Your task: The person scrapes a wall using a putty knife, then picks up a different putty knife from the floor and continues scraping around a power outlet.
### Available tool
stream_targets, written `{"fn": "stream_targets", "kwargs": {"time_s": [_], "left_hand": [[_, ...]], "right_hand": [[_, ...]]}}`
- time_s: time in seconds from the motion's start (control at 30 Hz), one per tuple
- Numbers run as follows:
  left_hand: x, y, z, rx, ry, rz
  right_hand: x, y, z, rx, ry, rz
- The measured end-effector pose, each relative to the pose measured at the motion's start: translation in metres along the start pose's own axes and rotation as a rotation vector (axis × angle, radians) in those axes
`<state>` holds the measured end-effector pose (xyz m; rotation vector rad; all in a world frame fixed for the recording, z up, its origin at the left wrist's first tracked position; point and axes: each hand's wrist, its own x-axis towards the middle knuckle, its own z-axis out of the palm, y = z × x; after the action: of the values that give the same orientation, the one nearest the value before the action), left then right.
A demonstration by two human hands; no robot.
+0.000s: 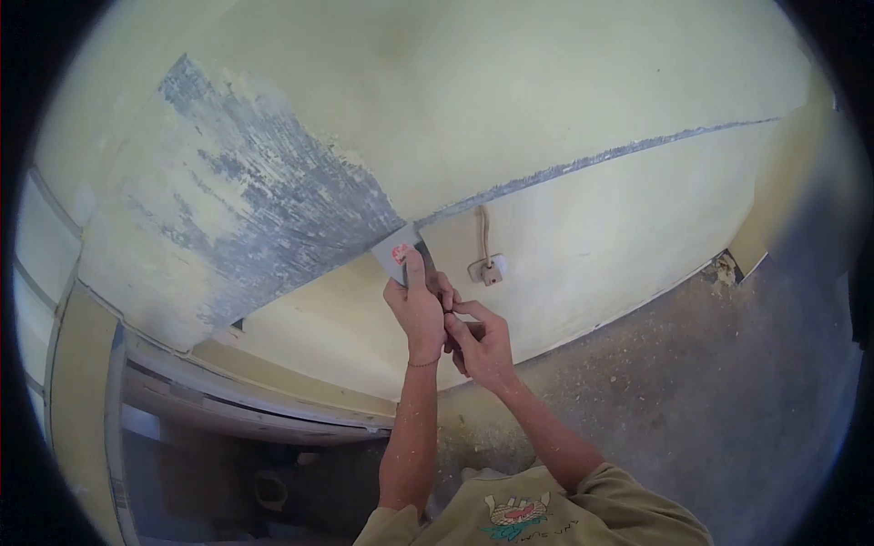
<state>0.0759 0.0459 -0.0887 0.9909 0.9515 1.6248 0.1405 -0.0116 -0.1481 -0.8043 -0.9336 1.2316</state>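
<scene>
My left hand (pixel 421 308) is closed round a flat grey scraper blade (pixel 393 253) with a red mark on it, its thumb lying along the blade. The blade's upper edge is close to the wall (pixel 564 82), by the corner of a large scraped grey patch (pixel 273 173). Just to the right, my right hand (pixel 482 346) is closed, its fingertips pinched at the lower side of my left hand. What those fingertips hold is too small and hidden to name.
A socket (pixel 492 269) with a cable is on the wall right of my hands. A scraped grey strip (pixel 583 164) runs rightwards. Below lies a floor (pixel 655 391) with pale flakes. A wooden frame (pixel 82 364) stands at the left.
</scene>
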Motion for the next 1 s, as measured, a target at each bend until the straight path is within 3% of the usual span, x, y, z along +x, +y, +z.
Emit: {"fn": "stream_targets", "kwargs": {"time_s": [0.23,0.47,0.83,0.93,1.0], "left_hand": [[0.007,0.003,-0.007,0.049,-0.005,-0.052],[0.009,0.008,-0.012,0.047,-0.067,-0.054],[0.011,0.007,-0.011,0.066,-0.057,-0.036],[0.012,0.007,-0.009,0.078,-0.051,-0.032],[0.010,0.009,-0.006,0.063,-0.024,-0.037]], "right_hand": [[0.002,0.026,0.013,-0.025,0.090,-0.161],[-0.004,0.024,0.020,-0.019,0.120,-0.089],[0.004,0.022,0.020,-0.078,0.118,-0.213],[0.001,0.014,0.020,-0.001,0.136,-0.063],[-0.004,0.018,0.020,-0.008,0.146,-0.078]]}}
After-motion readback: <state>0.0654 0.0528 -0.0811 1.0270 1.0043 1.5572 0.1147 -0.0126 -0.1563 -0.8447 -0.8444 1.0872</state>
